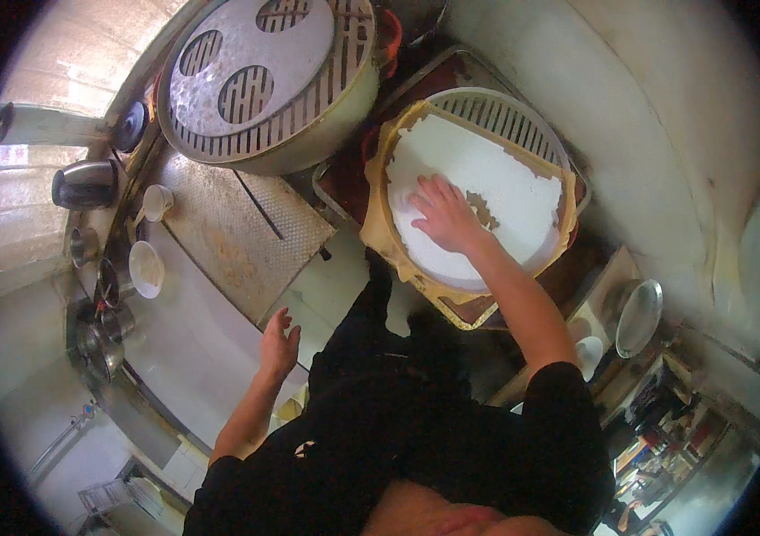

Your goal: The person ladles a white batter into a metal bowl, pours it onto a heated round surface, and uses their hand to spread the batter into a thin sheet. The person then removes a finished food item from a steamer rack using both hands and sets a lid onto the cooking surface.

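Observation:
My right hand (445,213) lies with spread fingers on a white powdery layer (520,201) in a round tray or steamer. Yellowish cloth (380,228) lines the vessel and hangs over its rim. Near my wrist, the white layer has a ragged brownish gap (482,209). Behind the cloth, a slatted round rack (500,114) shows. My left hand (279,345) is held in the air beside the counter, fingers apart and holding nothing. The material under my right palm is hidden.
A large round steamer (313,137) with a perforated metal disc (266,60) stands at the upper left. Below it are a textured metal board (239,234), a white cup (157,202) and a white bowl (146,269). A metal kettle (85,184) stands farther left.

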The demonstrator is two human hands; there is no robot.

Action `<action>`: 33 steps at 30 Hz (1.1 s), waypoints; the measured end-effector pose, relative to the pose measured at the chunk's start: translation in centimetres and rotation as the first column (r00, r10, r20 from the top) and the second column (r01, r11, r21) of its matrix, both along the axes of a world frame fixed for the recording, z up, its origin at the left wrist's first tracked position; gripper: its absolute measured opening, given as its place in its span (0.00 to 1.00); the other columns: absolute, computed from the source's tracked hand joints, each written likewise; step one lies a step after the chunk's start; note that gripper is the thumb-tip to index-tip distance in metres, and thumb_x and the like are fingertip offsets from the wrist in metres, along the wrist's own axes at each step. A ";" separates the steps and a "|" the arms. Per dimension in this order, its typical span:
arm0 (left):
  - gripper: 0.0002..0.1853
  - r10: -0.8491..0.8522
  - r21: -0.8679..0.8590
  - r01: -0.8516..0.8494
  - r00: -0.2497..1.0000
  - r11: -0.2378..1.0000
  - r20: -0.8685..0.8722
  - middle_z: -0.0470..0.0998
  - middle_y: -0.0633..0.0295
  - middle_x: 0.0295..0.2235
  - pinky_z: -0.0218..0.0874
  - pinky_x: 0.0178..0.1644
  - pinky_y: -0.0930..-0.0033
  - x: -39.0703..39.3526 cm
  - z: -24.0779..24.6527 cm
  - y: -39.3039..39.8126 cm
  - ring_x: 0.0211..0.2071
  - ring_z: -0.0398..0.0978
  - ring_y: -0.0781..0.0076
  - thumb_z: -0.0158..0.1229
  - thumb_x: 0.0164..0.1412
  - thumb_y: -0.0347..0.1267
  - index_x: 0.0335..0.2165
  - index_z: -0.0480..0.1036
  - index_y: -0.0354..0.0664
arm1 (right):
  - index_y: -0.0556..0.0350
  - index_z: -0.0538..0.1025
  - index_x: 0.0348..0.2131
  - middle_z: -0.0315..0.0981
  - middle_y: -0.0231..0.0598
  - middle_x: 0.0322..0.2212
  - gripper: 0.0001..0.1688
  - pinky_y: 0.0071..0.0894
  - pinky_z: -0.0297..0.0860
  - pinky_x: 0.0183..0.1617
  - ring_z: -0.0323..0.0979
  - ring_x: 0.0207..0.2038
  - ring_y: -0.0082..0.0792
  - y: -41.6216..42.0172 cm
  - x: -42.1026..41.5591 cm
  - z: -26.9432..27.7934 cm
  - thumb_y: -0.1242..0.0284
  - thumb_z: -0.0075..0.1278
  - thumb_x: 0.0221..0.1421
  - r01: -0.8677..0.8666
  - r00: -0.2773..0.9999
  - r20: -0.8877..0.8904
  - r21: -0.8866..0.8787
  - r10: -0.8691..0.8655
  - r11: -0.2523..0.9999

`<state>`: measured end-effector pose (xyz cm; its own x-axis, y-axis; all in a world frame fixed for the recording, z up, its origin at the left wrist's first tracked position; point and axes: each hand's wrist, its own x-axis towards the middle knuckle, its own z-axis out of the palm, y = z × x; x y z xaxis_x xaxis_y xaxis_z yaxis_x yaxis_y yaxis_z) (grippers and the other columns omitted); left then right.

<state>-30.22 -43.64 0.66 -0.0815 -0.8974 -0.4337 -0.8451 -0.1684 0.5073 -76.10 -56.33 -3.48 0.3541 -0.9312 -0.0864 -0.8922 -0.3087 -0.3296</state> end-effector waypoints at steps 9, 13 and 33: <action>0.27 0.066 0.094 -0.065 0.998 0.993 -0.001 0.80 0.50 0.45 0.70 0.50 0.56 -0.1 -0.2 0.8 0.47 0.79 0.54 0.62 0.60 0.30 0.57 0.67 0.41 | 0.43 0.64 0.66 0.45 0.49 0.71 0.36 0.64 0.47 0.71 0.42 0.73 0.54 0.0 -4.1 4.4 0.55 0.51 0.64 0.286 0.951 -0.178 0.184 -0.254 0.940; 0.26 0.102 0.108 -0.100 0.995 0.989 -0.012 0.80 0.50 0.45 0.71 0.50 0.57 -0.4 0.5 0.0 0.46 0.79 0.55 0.62 0.60 0.30 0.56 0.69 0.40 | 0.44 0.64 0.65 0.46 0.50 0.70 0.36 0.65 0.49 0.70 0.44 0.72 0.55 0.7 -6.0 1.5 0.54 0.52 0.63 0.337 0.934 -0.173 0.134 -0.313 0.932; 0.24 0.218 0.104 -0.214 0.976 0.971 -0.029 0.81 0.50 0.40 0.70 0.49 0.57 2.2 -0.9 0.7 0.42 0.80 0.55 0.62 0.60 0.28 0.54 0.70 0.37 | 0.53 0.68 0.61 0.53 0.52 0.67 0.35 0.58 0.54 0.69 0.50 0.70 0.53 -10.2 -0.3 0.8 0.59 0.56 0.60 0.304 0.949 -0.091 0.016 -0.302 0.952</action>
<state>-28.05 -42.92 -0.22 0.0902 -0.8481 -0.5221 -0.7625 -0.3961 0.5116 -76.36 -66.57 -2.69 0.0458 -0.9901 -0.1330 -0.9676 -0.0109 -0.2521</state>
